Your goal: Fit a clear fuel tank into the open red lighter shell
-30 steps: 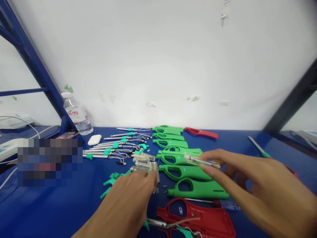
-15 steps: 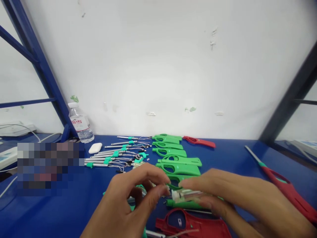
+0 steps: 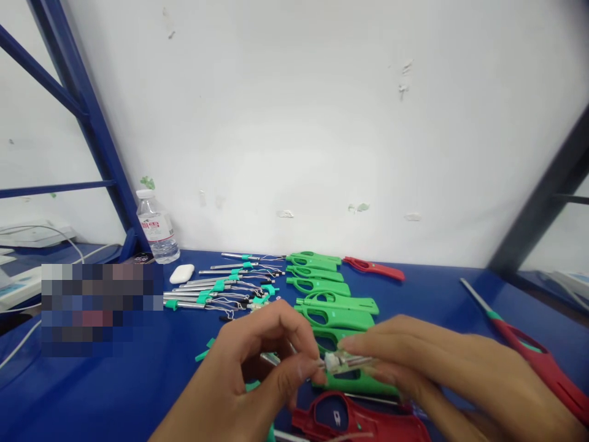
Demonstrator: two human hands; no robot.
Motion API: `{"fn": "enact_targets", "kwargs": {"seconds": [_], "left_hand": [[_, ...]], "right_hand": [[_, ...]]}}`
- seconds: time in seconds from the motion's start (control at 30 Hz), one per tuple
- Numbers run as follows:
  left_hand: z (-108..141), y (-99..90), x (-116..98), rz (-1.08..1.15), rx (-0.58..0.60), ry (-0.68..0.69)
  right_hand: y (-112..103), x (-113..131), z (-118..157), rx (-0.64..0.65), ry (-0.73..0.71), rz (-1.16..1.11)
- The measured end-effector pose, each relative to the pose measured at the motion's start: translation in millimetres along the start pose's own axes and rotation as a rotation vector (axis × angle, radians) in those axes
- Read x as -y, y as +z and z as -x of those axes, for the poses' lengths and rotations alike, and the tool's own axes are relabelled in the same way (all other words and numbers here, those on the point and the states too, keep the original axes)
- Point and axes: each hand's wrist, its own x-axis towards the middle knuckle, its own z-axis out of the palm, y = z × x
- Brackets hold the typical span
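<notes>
A clear plastic lighter fuel tank [image 3: 352, 362] with a white fitting at its left end lies between the thumb and fingers of my right hand [image 3: 442, 362]. My left hand [image 3: 262, 374] pinches at that white fitting; whatever is between its fingertips is too small to make out. Under both hands, a red lighter handle shell [image 3: 381, 425] rests on the blue table. Several green lighter handle shells [image 3: 338, 317] lie in a column just behind the hands, the nearest ones partly covered by my fingers.
Metal lighter tubes [image 3: 191, 286] with green clips and wires lie at left of the shells. A water bottle [image 3: 159, 232] and a white case [image 3: 182, 274] stand farther left. One red handle [image 3: 375, 269] is at the back; a red long-necked lighter [image 3: 529, 353] lies at right.
My left fingertips have moved right and now meet the white end of the fuel tank, where a gap was before. The whole view has shifted slightly.
</notes>
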Motion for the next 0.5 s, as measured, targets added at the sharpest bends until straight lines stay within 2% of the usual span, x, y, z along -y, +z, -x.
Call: {"fn": "enact_targets", "kwargs": {"seconds": [0.13,0.3,0.5], "left_hand": [[1.4,-0.1,2.2,0.085,0.038,-0.004],[0.4,3.3,7.1,0.246,0.070,0.026],[-5.2,2.5,8.1,0.336,0.134,0.002]], "right_hand": [[-0.1,-1.7,-0.8,0.018,0.005,0.069],[9.1,-7.8,-2.4,0.029,-0.076,0.240],[16.4,-10.9,2.5,0.056,-0.166,0.486]]}}
